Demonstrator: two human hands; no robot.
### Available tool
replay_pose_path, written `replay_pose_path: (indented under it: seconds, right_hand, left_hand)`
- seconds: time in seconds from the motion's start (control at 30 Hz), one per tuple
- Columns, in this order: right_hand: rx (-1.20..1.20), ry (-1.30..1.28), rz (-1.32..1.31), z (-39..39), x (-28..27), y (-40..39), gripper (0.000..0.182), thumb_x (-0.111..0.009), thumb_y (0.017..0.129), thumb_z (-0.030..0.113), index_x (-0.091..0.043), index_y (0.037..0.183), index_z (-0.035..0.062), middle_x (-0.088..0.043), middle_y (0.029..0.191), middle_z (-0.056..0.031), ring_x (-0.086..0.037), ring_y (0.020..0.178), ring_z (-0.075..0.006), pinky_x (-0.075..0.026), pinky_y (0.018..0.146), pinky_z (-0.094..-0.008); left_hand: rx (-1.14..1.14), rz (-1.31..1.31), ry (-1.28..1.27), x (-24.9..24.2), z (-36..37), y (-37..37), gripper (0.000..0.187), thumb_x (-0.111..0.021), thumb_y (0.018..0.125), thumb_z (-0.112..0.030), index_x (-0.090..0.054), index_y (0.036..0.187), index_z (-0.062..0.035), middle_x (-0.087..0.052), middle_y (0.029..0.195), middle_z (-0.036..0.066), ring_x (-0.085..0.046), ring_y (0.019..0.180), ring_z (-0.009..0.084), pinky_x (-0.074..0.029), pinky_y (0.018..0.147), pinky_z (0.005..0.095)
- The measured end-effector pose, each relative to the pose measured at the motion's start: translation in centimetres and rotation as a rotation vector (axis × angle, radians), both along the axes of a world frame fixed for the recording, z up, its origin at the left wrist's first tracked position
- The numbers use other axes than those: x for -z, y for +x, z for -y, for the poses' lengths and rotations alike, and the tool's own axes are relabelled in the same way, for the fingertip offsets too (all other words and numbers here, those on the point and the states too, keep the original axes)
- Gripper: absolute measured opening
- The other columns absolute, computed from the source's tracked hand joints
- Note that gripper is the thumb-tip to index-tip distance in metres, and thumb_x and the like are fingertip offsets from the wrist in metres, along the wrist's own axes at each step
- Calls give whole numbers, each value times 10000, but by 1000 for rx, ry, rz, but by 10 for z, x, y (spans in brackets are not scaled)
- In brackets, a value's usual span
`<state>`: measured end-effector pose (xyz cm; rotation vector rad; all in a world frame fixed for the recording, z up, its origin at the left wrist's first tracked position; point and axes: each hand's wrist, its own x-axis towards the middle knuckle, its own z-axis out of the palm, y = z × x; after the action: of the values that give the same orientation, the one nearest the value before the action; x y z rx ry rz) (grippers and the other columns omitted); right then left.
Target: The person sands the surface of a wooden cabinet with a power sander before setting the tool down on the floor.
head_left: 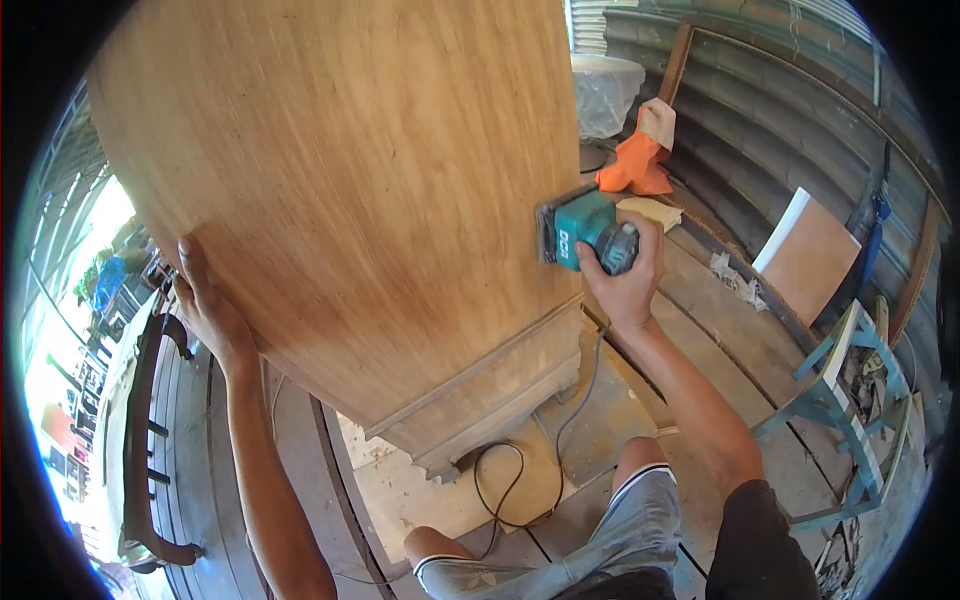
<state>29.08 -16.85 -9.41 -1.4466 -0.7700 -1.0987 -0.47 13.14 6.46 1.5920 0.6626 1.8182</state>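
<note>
The top edge cuts off the cabinet (pixel 350 150). The right hand (pixel 628 288) partly hides the sander (pixel 582 225). Clutter (pixel 88 405) at far left looks blurred.

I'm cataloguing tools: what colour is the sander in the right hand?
The sander is teal and black, best seen in the head view.

Both arms (pixel 690 400) reach forward, left hand (pixel 216 322) with fingers (pixel 197 268) extended, right hand (pixel 630 282) curled in a grip.
</note>
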Motion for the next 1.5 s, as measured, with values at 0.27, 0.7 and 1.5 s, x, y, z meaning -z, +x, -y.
replay_pose_path:
  seconds: [0.27, 0.7, 1.5]
  right_hand:
    - [79, 72, 142, -13, -152, 2, 604, -887, 699, 199, -577, 1201, 69, -599, 1084, -156, -621, 1006, -376, -513, 844, -466]
    - [176, 13, 160, -22, -382, -2, 661, -888, 669, 450, -642, 1138, 54, -698, 975, -147, -681, 941, -345, -531, 842, -438]
    - [130, 100, -22, -7, -249, 41, 602, -874, 656, 391, -620, 1119, 101, -645, 1096, -133, -657, 1020, -358, -516, 863, -476]
  left_hand:
    - [-22, -40, -30, 3, 3, -2, 914, -560, 955, -713, -555, 1342, 115, -633, 1253, 252, -629, 1132, 295, -490, 990, 395]
    - [-63, -72, -18, 7, -5, -4, 732, -580, 982, -636, -603, 1193, 65, -675, 1115, 212, -631, 996, 255, -500, 917, 394]
    - [-59, -17, 5, 3, 3, -1, 823, -604, 943, -685, -587, 1203, 96, -661, 1102, 211, -634, 1006, 266, -504, 919, 387]
